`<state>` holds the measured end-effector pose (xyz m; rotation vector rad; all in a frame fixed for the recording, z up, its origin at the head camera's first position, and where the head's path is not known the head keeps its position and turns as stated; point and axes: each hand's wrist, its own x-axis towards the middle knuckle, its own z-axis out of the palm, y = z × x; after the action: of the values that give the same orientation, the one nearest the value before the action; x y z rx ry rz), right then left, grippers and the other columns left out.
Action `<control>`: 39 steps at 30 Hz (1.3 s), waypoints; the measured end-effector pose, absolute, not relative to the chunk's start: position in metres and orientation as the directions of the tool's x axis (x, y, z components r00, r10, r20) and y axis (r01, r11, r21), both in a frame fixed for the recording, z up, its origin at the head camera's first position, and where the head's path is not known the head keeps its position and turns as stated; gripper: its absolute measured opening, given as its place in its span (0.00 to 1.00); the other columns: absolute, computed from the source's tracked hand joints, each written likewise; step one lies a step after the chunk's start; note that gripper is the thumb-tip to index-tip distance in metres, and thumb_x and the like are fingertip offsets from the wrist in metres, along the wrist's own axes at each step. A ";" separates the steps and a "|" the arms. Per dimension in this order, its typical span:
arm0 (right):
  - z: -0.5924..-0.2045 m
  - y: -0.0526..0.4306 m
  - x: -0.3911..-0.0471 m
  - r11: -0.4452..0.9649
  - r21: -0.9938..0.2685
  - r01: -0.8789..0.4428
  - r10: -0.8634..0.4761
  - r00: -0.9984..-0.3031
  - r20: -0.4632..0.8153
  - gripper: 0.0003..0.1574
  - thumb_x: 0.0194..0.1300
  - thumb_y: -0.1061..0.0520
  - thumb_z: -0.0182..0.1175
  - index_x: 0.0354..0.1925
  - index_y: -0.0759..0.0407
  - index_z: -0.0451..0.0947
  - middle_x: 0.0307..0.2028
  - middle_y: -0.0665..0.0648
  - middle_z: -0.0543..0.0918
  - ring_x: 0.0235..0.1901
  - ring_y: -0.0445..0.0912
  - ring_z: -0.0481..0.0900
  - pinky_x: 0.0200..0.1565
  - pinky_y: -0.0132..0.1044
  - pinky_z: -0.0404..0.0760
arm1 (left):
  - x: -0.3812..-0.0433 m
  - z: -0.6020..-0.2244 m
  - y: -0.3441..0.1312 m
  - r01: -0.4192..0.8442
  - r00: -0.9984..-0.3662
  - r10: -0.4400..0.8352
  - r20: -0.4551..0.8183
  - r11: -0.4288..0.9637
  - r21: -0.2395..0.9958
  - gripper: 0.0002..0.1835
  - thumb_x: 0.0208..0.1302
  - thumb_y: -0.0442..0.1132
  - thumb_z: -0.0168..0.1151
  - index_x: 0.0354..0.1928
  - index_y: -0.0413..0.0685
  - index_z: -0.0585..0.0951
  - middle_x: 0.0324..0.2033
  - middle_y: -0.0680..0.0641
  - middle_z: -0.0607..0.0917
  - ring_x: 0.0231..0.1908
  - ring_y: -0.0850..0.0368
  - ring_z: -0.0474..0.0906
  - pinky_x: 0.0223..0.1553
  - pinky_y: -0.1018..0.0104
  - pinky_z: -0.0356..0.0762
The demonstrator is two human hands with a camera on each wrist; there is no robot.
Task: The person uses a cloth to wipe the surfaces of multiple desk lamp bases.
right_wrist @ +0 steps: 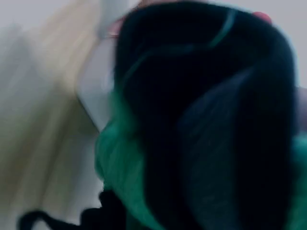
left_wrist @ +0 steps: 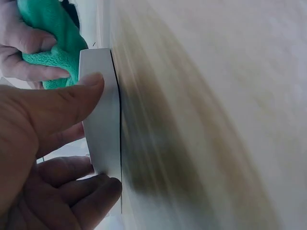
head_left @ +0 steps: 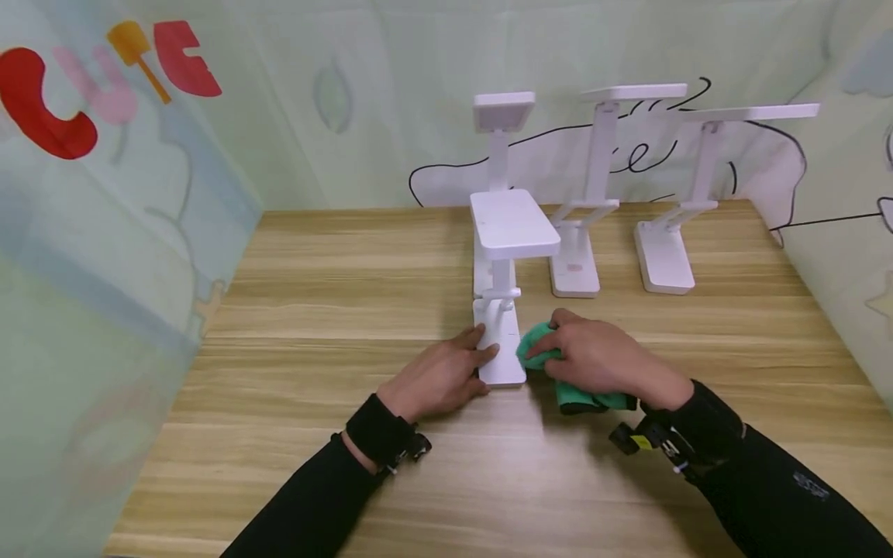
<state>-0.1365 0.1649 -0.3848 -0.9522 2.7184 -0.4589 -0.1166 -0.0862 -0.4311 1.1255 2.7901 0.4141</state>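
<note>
A white desk lamp (head_left: 515, 221) stands upright near the middle of the table, its flat head above its base. My left hand (head_left: 446, 376) grips the left side of that lamp's base (head_left: 504, 364). In the left wrist view, thumb and fingers pinch the edge of the base (left_wrist: 101, 127). A green cloth with dark edging (head_left: 586, 397) is bunched in my right hand (head_left: 600, 353), up against the right side of the base. Up close in the right wrist view, the cloth (right_wrist: 124, 167) is blurred and hides the fingers.
Three more white desk lamps stand along the back of the wooden table (head_left: 335, 279): one directly behind the held lamp (head_left: 504, 112), another to its right (head_left: 575, 260), and one farther right (head_left: 666, 260). A printed fabric backdrop (head_left: 335, 155) hangs behind and at the sides.
</note>
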 end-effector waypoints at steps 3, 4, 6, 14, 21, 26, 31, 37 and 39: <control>-0.386 0.158 -0.141 0.796 -0.324 -0.512 -0.553 -0.832 -0.045 0.20 0.62 0.54 0.59 0.53 0.48 0.83 0.37 0.60 0.73 0.23 0.46 0.68 0.21 0.36 0.68 | -0.117 -0.430 -0.087 0.669 -0.719 0.695 0.011 0.688 0.280 0.31 0.64 0.48 0.63 0.67 0.46 0.69 0.69 0.34 0.65 0.64 0.45 0.67 0.56 0.60 0.76; -0.389 0.153 -0.142 0.809 -0.321 -0.492 -0.527 -0.849 -0.027 0.22 0.62 0.54 0.58 0.56 0.50 0.81 0.38 0.61 0.72 0.24 0.47 0.68 0.21 0.36 0.69 | -0.116 -0.429 -0.087 0.672 -0.718 0.696 0.013 0.687 0.276 0.31 0.64 0.48 0.63 0.67 0.46 0.70 0.69 0.34 0.65 0.64 0.45 0.67 0.56 0.60 0.76; -0.398 0.144 -0.142 0.828 -0.306 -0.470 -0.494 -0.869 -0.003 0.25 0.63 0.53 0.58 0.59 0.53 0.77 0.39 0.64 0.71 0.23 0.48 0.70 0.21 0.37 0.70 | -0.116 -0.428 -0.087 0.678 -0.713 0.701 0.013 0.684 0.270 0.31 0.64 0.48 0.62 0.67 0.46 0.70 0.68 0.33 0.65 0.64 0.45 0.67 0.56 0.60 0.76; -0.405 0.130 -0.114 0.777 -0.181 -0.603 -0.598 -0.797 0.086 0.21 0.57 0.51 0.66 0.50 0.52 0.83 0.36 0.60 0.74 0.26 0.45 0.69 0.20 0.37 0.74 | -0.117 -0.429 -0.087 0.674 -0.714 0.700 0.004 0.685 0.277 0.31 0.65 0.48 0.62 0.68 0.46 0.70 0.69 0.34 0.64 0.62 0.45 0.69 0.53 0.60 0.77; -0.379 0.145 -0.106 0.736 -0.253 -0.627 -0.670 -0.729 -0.142 0.18 0.56 0.53 0.64 0.47 0.45 0.85 0.33 0.53 0.70 0.23 0.42 0.67 0.21 0.34 0.69 | -0.118 -0.430 -0.088 0.644 -0.734 0.679 0.003 0.695 0.320 0.37 0.63 0.49 0.63 0.69 0.40 0.65 0.70 0.35 0.64 0.63 0.47 0.69 0.54 0.60 0.77; -0.380 0.135 -0.112 0.803 -0.300 -0.515 -0.556 -0.829 -0.065 0.27 0.59 0.52 0.63 0.58 0.50 0.78 0.37 0.58 0.72 0.25 0.45 0.70 0.23 0.37 0.71 | -0.120 -0.429 -0.088 0.641 -0.734 0.679 -0.018 0.701 0.313 0.37 0.62 0.50 0.64 0.69 0.41 0.66 0.69 0.36 0.65 0.65 0.48 0.65 0.56 0.59 0.75; -0.408 0.113 -0.097 0.815 -0.152 -0.559 -0.528 -0.825 0.200 0.33 0.52 0.51 0.67 0.54 0.63 0.76 0.35 0.62 0.75 0.26 0.50 0.73 0.20 0.40 0.75 | -0.122 -0.427 -0.087 0.619 -0.744 0.668 -0.037 0.709 0.338 0.35 0.61 0.51 0.65 0.67 0.45 0.70 0.69 0.38 0.66 0.67 0.48 0.63 0.59 0.56 0.72; -0.413 0.114 -0.081 0.700 -0.070 -0.711 -0.678 -0.692 0.247 0.24 0.47 0.50 0.71 0.44 0.57 0.81 0.33 0.55 0.73 0.27 0.45 0.68 0.21 0.36 0.73 | -0.123 -0.427 -0.088 0.621 -0.742 0.669 -0.042 0.710 0.333 0.33 0.65 0.49 0.60 0.68 0.43 0.68 0.69 0.37 0.66 0.66 0.47 0.64 0.59 0.55 0.73; -0.409 0.124 -0.084 0.644 -0.118 -0.756 -0.732 -0.654 0.194 0.22 0.49 0.51 0.70 0.45 0.52 0.82 0.35 0.53 0.73 0.30 0.43 0.68 0.26 0.36 0.75 | -0.123 -0.427 -0.088 0.625 -0.739 0.673 -0.040 0.707 0.331 0.33 0.65 0.48 0.59 0.69 0.43 0.67 0.68 0.37 0.66 0.66 0.47 0.64 0.58 0.56 0.74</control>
<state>-0.0838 0.1237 -0.4088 -1.3474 2.9631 -0.3099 -0.1228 -0.0882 -0.4272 1.0549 2.7539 0.4477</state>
